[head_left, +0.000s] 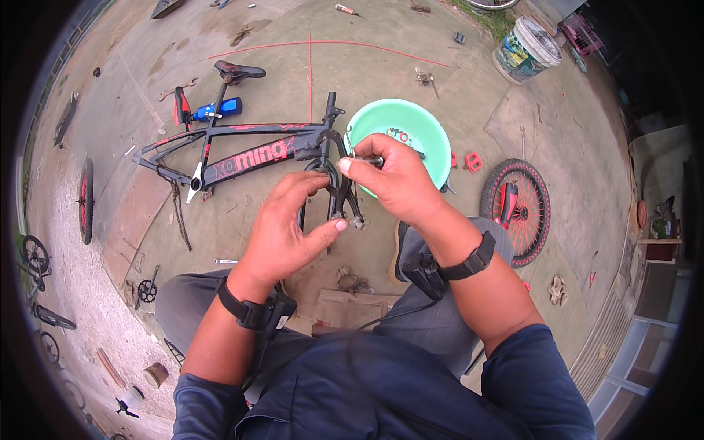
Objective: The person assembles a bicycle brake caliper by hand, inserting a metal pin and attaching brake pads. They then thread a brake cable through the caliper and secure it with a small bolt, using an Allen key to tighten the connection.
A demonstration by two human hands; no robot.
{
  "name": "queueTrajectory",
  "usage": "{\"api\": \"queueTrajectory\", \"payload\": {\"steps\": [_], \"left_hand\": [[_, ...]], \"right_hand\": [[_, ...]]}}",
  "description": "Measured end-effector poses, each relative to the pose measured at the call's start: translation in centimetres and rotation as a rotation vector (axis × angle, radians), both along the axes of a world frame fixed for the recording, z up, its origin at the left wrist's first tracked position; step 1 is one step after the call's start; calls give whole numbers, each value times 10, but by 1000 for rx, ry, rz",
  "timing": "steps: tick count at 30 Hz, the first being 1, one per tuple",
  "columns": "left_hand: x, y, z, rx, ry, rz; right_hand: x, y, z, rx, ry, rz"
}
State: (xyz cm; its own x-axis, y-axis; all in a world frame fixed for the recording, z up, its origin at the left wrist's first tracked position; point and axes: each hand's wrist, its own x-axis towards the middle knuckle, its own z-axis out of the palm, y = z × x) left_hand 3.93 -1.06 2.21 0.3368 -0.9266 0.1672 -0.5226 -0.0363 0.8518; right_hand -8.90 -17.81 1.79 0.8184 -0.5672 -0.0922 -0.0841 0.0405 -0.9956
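A black bicycle fork (342, 192) stands at the head end of a black and red bicycle frame (253, 158) lying on the ground. My left hand (282, 216) is at the fork's left side, fingertips against it, with thumb and fingers spread apart. My right hand (396, 176) is closed in a pinch at the fork's upper right. A dark rounded end and a thin metal piece show by its fingers; what it grips is mostly hidden. Beyond that hand sits a light green basin (438, 136) with small parts in it.
A red-spoked wheel (524, 213) lies at the right, near red pedals (473, 162). Another wheel (86, 202) is far left. A chain (178, 213), a crankset (147, 291) and a wrench (226, 262) lie around. A bucket (522, 55) stands at the back right. A blue bottle (227, 107) is by the frame.
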Motion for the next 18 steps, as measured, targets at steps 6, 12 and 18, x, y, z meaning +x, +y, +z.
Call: {"api": "queueTrajectory", "payload": {"steps": [6, 12, 18], "left_hand": [[-1, -4, -4, -21, -104, -68], [-4, 0, -3, 14, 58, -25], [15, 2, 6, -75, 1, 176]], "right_hand": [[1, -1, 0, -27, -4, -14], [2, 0, 2, -17, 28, 8], [-4, 4, 15, 16, 75, 179]]}}
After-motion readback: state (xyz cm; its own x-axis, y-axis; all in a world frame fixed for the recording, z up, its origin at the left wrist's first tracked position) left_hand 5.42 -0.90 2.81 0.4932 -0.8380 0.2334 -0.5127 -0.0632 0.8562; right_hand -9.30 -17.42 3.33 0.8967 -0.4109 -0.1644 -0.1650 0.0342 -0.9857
